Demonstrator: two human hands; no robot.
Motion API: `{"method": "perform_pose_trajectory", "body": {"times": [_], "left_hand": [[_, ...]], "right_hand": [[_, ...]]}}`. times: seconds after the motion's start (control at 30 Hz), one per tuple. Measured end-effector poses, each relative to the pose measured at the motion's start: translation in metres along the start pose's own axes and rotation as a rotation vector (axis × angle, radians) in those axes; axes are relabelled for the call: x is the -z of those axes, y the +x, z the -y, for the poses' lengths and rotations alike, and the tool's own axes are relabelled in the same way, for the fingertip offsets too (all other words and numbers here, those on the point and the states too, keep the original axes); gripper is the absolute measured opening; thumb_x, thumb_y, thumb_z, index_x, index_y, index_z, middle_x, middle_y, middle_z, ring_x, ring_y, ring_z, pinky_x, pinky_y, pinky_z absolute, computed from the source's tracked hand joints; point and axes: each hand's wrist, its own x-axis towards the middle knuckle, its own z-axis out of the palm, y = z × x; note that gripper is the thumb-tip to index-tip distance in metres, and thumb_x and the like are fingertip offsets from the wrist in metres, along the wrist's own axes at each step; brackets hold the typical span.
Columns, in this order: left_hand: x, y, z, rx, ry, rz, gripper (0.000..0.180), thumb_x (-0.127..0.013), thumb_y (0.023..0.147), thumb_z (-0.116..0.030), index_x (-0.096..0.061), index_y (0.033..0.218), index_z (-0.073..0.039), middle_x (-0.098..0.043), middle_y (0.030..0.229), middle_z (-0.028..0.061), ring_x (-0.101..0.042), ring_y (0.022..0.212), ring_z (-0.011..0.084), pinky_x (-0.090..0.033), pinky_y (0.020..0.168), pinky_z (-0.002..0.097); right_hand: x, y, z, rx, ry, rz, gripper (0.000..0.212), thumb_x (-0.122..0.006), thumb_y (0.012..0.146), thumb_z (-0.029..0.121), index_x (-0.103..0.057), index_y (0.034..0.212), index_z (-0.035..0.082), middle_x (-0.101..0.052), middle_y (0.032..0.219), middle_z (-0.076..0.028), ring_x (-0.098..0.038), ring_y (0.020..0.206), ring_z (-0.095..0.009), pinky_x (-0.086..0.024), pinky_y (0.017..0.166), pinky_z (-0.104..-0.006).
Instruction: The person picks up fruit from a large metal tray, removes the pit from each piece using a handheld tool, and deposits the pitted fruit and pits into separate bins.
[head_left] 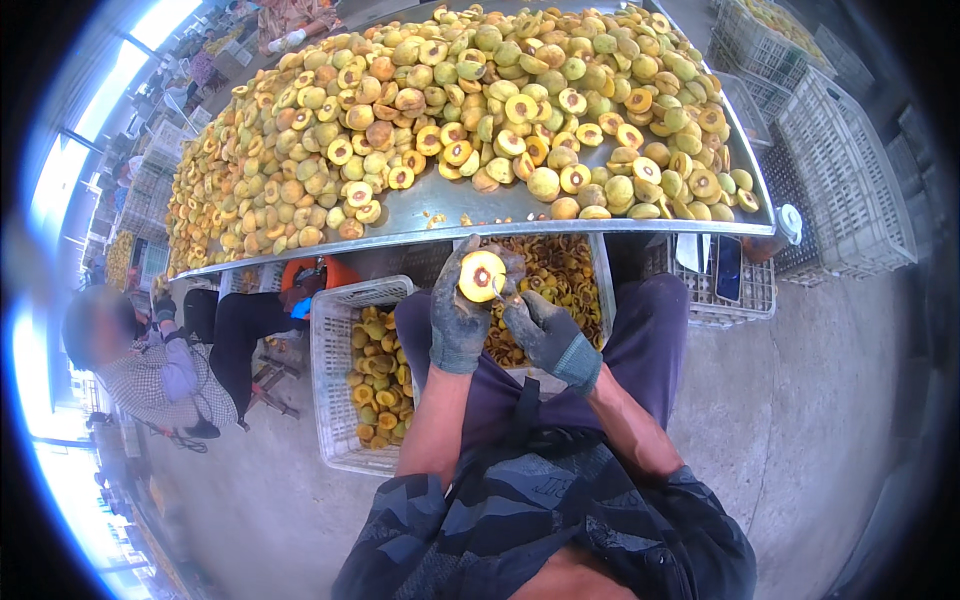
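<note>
My left hand (460,320), in a dark grey work glove, is closed around a halved yellow peach (480,277). The cut face points up, with a reddish-brown centre. My right hand (545,335), gloved the same way, is closed on a small metal tool (498,285) whose thin tip touches the peach's right edge. Its handle is hidden in my fingers, so its exact kind does not show. Both hands are above my lap, just in front of the metal table (430,205), which bears a big heap of halved peaches (440,100).
At my left stands a white crate (330,400) of peach halves. Beyond my hands, another crate (603,285) holds peels and scraps. A phone (728,268) rests on a crate to the right, near stacked crates (840,170). Another person (170,370) sits at far left.
</note>
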Motion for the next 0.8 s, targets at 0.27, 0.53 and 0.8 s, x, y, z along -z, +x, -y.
{"method": "perform_pose_trajectory", "body": {"times": [0.27,0.53,0.8], "left_hand": [[-0.005,-0.001,0.018,0.084,-0.073,-0.096,0.039,-0.057,0.099,-0.027,-0.054,0.127,0.0,-0.064,0.109,0.009,-0.062,0.098,0.0155,-0.052,0.088,0.0286],[-0.031,0.001,-0.002,0.267,-0.247,-0.274,0.045,-0.036,0.105,-0.035,-0.06,0.107,0.003,-0.067,0.096,0.0134,-0.065,0.076,0.0183,-0.056,0.068,0.0293],[-0.029,0.004,0.002,0.212,-0.049,-0.249,0.054,-0.038,0.105,-0.042,-0.065,0.099,0.005,-0.069,0.084,0.0138,-0.066,0.065,0.0187,-0.055,0.058,0.0279]], "right_hand": [[-0.012,0.002,0.013,-0.09,0.079,-0.036,0.028,-0.051,0.103,0.024,-0.058,0.095,-0.002,-0.057,0.071,-0.008,-0.051,0.066,-0.011,-0.045,0.059,-0.0322],[-0.014,0.001,0.003,-0.123,0.107,-0.035,0.028,-0.048,0.104,0.023,-0.059,0.099,-0.003,-0.06,0.074,-0.007,-0.053,0.068,-0.011,-0.046,0.06,-0.0308],[-0.01,-0.006,0.005,-0.24,0.336,0.068,0.032,-0.045,0.105,0.028,-0.06,0.094,0.002,-0.056,0.071,0.001,-0.05,0.062,-0.007,-0.041,0.053,-0.0251]]}}
